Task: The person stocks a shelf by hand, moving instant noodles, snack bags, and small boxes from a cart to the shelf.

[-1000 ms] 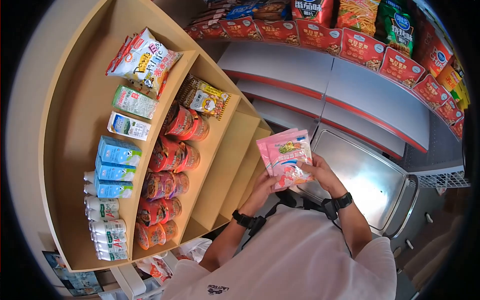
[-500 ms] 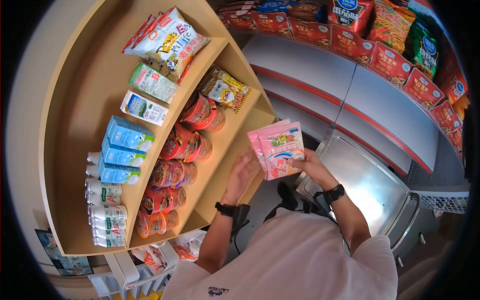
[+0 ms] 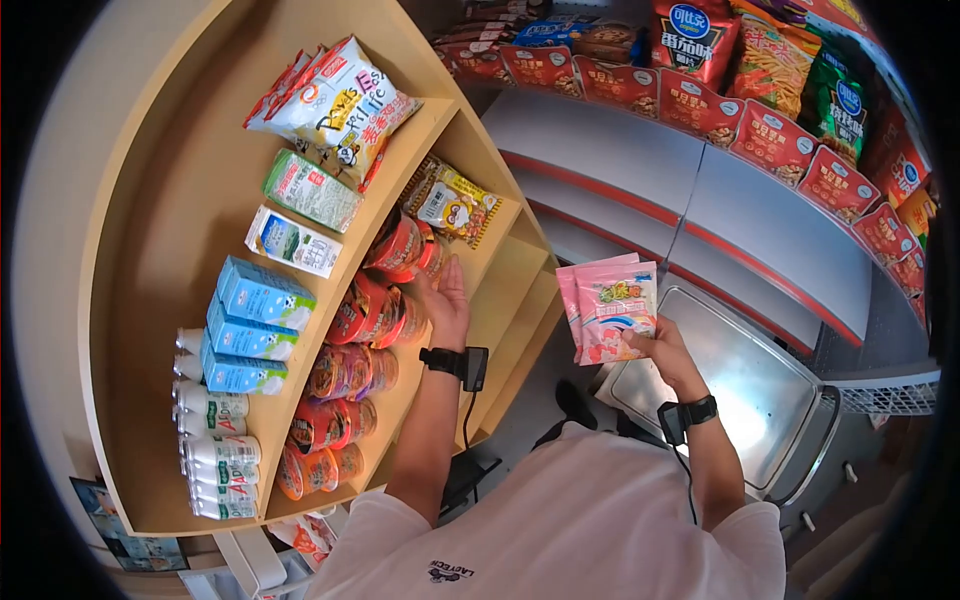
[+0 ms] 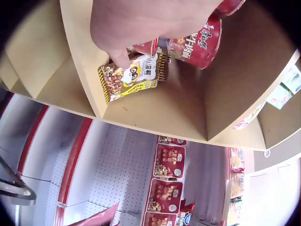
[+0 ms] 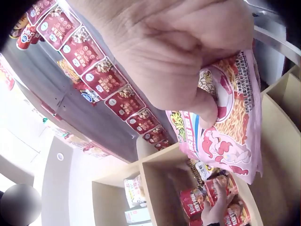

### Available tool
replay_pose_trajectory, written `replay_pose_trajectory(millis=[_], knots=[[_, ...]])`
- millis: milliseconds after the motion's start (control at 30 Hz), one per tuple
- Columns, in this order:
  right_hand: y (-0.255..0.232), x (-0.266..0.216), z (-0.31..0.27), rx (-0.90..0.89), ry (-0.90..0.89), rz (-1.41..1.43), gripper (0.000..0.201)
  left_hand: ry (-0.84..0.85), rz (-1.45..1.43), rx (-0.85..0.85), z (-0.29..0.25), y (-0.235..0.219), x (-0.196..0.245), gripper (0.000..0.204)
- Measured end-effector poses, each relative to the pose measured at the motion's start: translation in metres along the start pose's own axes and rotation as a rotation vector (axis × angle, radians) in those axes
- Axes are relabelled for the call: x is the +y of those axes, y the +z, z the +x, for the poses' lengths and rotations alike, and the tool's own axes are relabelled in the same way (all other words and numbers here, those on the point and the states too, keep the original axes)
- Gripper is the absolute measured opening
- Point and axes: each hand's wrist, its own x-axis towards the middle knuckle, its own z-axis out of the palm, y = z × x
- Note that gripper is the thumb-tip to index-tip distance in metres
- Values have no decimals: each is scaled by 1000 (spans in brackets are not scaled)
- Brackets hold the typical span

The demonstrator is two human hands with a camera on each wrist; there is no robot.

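Note:
My right hand [image 3: 672, 358] holds a few flat pink snack packets [image 3: 610, 300], stacked together, with the thumb across the front. In the right wrist view the pink packets [image 5: 230, 117] show noodles and a cartoon pony printed on them. My left hand [image 3: 447, 305] reaches into the wooden shelf beside red instant noodle cups [image 3: 400, 245], its fingers extended. Seen from the left wrist, a fingertip overlaps a yellow and brown snack bag [image 4: 131, 77], with a red noodle cup [image 4: 202, 42] next to it; part of that cup is hidden behind the hand.
The wooden shelf [image 3: 440, 125] also carries chip bags [image 3: 335, 105], blue milk cartons [image 3: 260, 295] and white bottles [image 3: 220, 450]. A metal cart [image 3: 725, 390] stands at the right. Behind it are grey racks with red edges [image 3: 590, 190] and a row of red boxes [image 3: 690, 108].
My left hand has let go of the pink packets and moved left, into the shelf by the noodle cups. My right hand keeps hold of the packets.

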Motion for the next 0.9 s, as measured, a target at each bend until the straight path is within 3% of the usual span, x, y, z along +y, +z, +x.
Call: replay_pose_trajectory(millis=[67, 167, 267, 900], knots=[[-4, -2, -2, 29, -21, 16, 34, 190, 132, -59, 5, 2, 0, 86], [-8, -2, -3, 59, -39, 48, 34, 183, 130, 19, 15, 0, 0, 84], [-11, 1, 0, 85, -27, 37, 34, 251, 158, -10, 20, -6, -1, 77], [-29, 4, 2, 116, -37, 40, 37, 200, 85, 129, 38, -16, 12, 80]])
